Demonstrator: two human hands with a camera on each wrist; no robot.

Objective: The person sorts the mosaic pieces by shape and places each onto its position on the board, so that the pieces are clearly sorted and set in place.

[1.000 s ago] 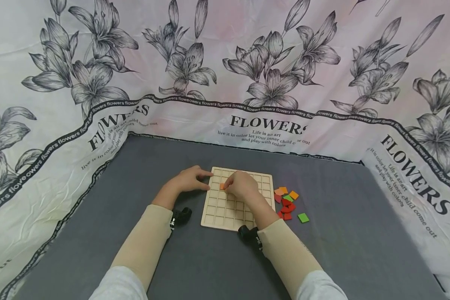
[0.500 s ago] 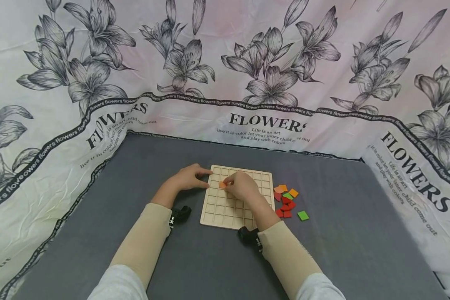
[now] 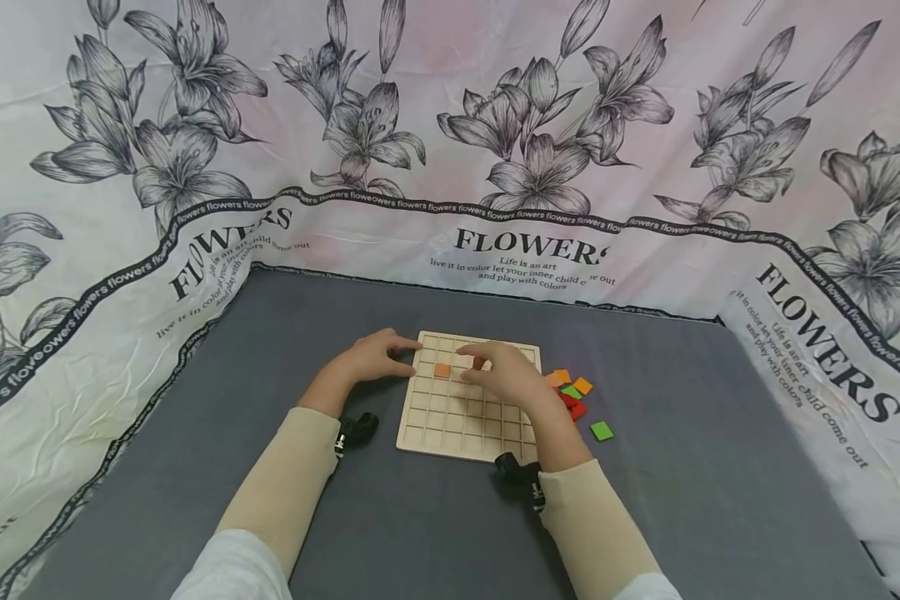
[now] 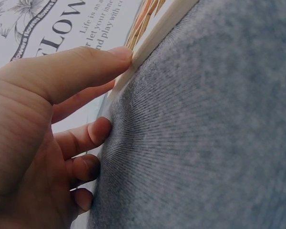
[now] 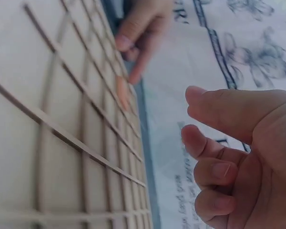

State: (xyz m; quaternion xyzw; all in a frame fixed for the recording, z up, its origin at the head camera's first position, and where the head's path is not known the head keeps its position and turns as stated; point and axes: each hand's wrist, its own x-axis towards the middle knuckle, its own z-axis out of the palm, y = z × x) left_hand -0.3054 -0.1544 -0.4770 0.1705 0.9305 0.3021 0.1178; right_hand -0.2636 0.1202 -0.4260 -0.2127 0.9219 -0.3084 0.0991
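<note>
Orange tile sits in wooden grid board between two hands

A person's right hand hovers above the pale board, thumb and forefinger parted and holding nothing, the other fingers loosely bent, as the right wrist view shows. To its left, the orange square lies flat in a compartment toward the board's upper left, apart from the fingertips. The left hand touches the board's left edge with extended thumb and forefinger, spread apart; its remaining fingers bend loosely close to the gray tablecloth.

Beyond the board's right side, near the right wrist, red tiles lie in a loose heap with orange and green ones, partly hidden by the arm. A single green square rests just beside the heap. Beige sleeves cover both forearms, and a white curtain printed with lilies and the word "FLOWERS" hangs behind.
</note>
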